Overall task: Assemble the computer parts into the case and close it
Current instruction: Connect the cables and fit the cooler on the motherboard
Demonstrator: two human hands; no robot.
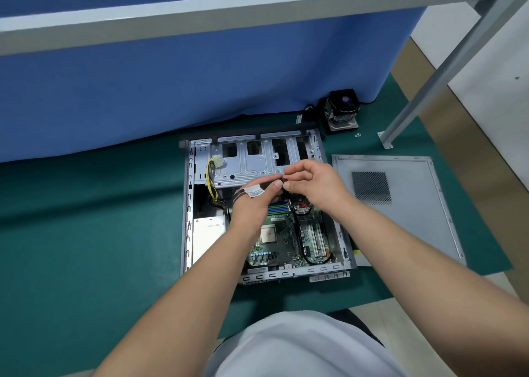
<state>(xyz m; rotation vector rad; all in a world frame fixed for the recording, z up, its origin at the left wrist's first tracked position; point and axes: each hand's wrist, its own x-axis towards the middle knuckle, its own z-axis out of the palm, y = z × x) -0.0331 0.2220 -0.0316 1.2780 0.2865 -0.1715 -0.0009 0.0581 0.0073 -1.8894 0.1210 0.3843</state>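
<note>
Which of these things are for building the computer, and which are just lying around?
For the job: open case, motherboard, black cable both hands hold, CPU cooler, side panel, screws.

Just there: blue curtain, metal frame leg.

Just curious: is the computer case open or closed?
Open. The case shows its circuit board, and the side panel lies flat beside it.
</note>
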